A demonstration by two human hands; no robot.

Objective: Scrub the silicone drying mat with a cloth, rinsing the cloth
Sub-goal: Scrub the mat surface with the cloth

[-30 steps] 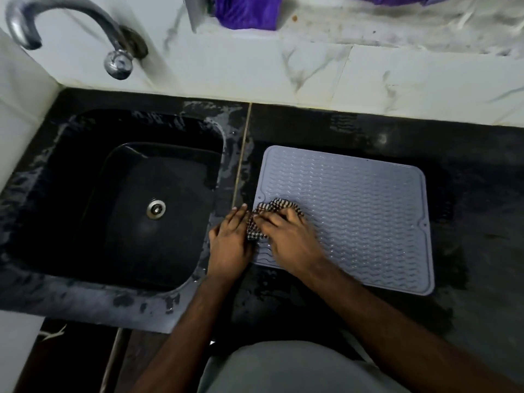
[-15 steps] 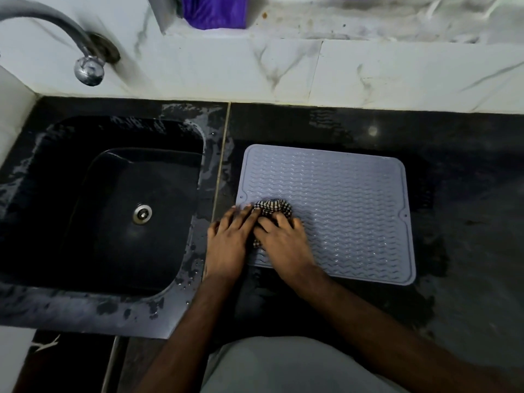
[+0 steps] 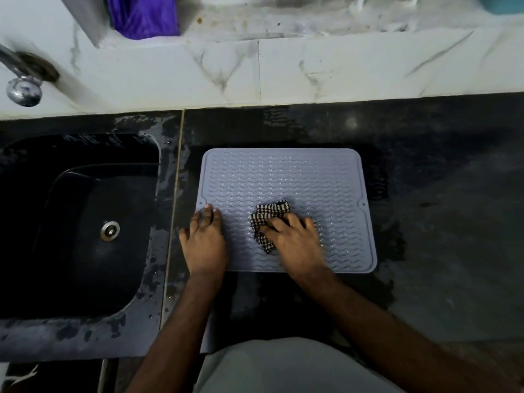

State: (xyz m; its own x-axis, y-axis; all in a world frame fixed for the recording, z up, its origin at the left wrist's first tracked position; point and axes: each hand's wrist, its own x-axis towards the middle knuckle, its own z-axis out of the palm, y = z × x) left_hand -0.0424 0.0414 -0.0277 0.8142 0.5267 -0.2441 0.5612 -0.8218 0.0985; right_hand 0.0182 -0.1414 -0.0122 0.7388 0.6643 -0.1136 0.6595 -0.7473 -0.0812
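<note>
A grey silicone drying mat with wavy ridges lies flat on the dark wet counter, right of the sink. A black-and-white checked cloth is bunched on the mat's near middle. My right hand lies on top of the cloth with its fingers bent over it, pressing it onto the mat. My left hand rests flat on the mat's near left edge, fingers straight, holding the mat down.
A black sink with a metal drain sits to the left. The tap is at the upper left on the white marble wall. A purple cloth lies on the ledge behind. Water wets the counter around the mat.
My right hand has slid the cloth to the right, from the mat's left edge toward its middle. The two hands, which were touching, are now apart. My left hand stays at the mat's left edge.
</note>
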